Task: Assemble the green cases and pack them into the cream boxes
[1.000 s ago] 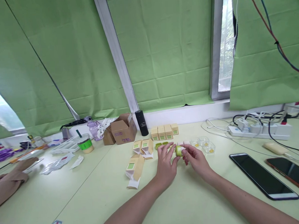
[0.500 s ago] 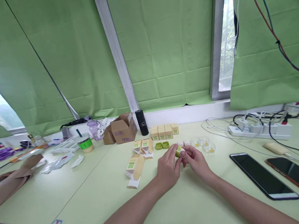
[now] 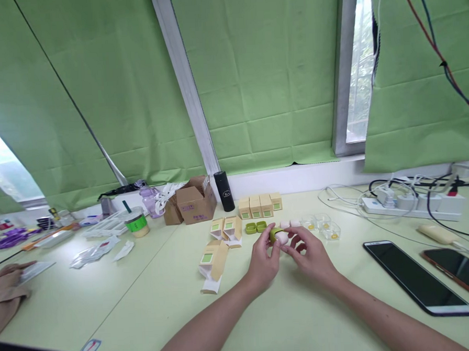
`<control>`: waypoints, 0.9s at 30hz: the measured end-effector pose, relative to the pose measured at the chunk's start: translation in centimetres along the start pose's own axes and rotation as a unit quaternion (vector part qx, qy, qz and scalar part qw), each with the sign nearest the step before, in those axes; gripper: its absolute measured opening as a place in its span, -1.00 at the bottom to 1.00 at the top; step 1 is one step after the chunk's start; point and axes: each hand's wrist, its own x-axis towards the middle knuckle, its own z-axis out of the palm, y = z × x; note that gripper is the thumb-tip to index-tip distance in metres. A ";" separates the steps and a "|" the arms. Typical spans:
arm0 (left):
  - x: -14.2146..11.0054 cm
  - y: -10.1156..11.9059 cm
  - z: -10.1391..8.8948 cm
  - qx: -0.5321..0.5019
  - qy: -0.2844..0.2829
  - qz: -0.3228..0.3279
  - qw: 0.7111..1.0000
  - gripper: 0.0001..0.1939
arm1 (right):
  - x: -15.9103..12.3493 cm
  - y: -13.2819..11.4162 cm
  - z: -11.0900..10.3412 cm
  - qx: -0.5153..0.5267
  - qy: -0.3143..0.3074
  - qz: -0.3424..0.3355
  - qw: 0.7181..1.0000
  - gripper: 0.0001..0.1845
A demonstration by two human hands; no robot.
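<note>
My left hand [image 3: 263,260] is closed around a small olive-green case [image 3: 275,233], held just above the table. A white rounded piece [image 3: 282,238] shows at the open side of this case. The fingertips of my right hand [image 3: 307,253] are curled against the white piece from the right. Just behind my left hand sit two small green cups [image 3: 256,227], side by side. Past my fingers are two small white blocks [image 3: 290,223], with several clear plastic cups [image 3: 322,225] holding yellow bits to their right.
Opened small cartons [image 3: 214,259] lie left of my hands, and closed kraft cartons [image 3: 259,205] stand in a row behind. A black bottle [image 3: 224,190] and brown box [image 3: 197,201] stand farther back. Phones [image 3: 418,276] and a power strip [image 3: 413,208] are right. A co-worker's hand [image 3: 6,279] is far left.
The green case has turned in my left hand, so the white piece now shows. My right fingers have shifted lower. At far left, the co-worker's hand has drawn back with a pale flat item.
</note>
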 end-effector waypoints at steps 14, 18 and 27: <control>0.5 0.6 0.7 -0.133 -0.028 -0.048 0.990 -0.51 | -0.3 0.8 -0.2 -0.210 -0.025 -0.209 0.955 -0.63; 0.5 0.5 0.9 -0.127 -0.010 -0.052 0.990 -0.54 | -0.2 0.9 -0.2 -0.201 -0.030 -0.216 0.955 -0.62; 0.8 0.7 1.6 -0.140 0.029 -0.073 0.987 -0.63 | 0.0 0.8 0.2 -0.215 -0.020 -0.234 0.948 -0.60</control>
